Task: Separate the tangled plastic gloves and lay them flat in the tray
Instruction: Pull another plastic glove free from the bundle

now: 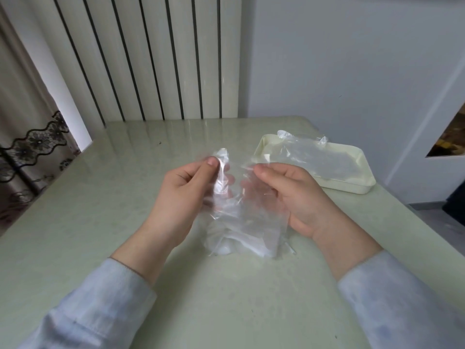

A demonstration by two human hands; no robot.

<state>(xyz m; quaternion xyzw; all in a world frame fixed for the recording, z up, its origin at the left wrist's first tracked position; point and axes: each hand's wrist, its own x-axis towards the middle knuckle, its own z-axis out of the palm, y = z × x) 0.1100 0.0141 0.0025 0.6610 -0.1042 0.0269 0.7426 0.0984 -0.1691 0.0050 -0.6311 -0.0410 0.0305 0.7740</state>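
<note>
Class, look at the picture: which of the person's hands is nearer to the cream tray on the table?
Right. The right hand is just left of the tray; the left hand is farther left, beyond the tangled gloves that both hold.

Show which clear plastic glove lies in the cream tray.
The clear plastic glove spread across the cream rectangular tray; the tangled gloves are held by left hand and right hand.

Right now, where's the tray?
In the head view the cream tray sits on the table at right, just beyond the right hand, with a clear plastic glove lying in it.
</note>
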